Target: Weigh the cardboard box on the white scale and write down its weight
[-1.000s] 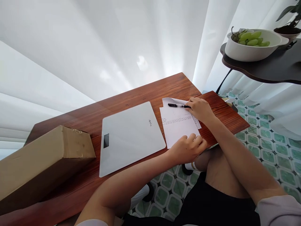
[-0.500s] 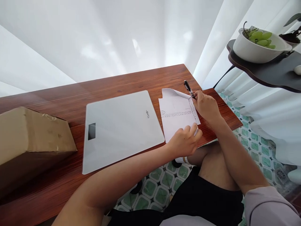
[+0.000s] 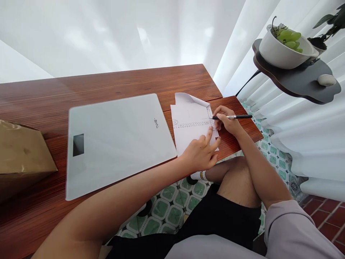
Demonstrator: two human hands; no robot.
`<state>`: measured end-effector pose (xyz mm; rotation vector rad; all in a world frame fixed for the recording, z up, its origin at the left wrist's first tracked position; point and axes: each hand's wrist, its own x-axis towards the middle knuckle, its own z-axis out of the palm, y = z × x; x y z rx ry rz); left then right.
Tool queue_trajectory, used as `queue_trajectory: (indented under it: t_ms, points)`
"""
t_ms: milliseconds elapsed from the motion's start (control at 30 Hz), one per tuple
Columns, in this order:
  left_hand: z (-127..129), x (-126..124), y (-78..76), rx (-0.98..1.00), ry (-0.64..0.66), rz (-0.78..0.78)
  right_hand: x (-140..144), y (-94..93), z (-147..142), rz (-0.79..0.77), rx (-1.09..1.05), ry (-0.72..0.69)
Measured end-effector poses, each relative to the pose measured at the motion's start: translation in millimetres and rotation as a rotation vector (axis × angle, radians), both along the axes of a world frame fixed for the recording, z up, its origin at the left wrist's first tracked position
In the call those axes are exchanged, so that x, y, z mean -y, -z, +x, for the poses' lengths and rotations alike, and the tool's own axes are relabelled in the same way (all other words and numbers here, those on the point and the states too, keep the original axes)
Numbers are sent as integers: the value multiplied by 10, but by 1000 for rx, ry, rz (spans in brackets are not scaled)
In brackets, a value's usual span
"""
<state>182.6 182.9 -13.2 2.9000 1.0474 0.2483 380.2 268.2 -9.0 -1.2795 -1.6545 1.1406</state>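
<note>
A black pen (image 3: 233,117) is pinched in the right hand (image 3: 225,122), its tip set on the printed sheet (image 3: 190,124) near the bench's (image 3: 107,81) right end. The left hand (image 3: 201,153) lies loosely open, holding nothing — its fingers are best pressed flat so the sheet cannot slide. The print is too small to be read, and the pen tip is partly hidden by fingers.

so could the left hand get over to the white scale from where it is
Probably yes. The left hand rests on the paper, just beside the white scale, and nothing lies between them on the table.
</note>
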Motion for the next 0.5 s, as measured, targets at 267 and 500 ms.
queue_trajectory:
  t_ms: [267, 500]
  points:
    - [16, -7, -10, -27, 0, -47, 37, 76, -20, 84, 80, 46]
    - [17, -8, -41, -40, -5, -47, 42, 53, -64, 133, 173, 57]
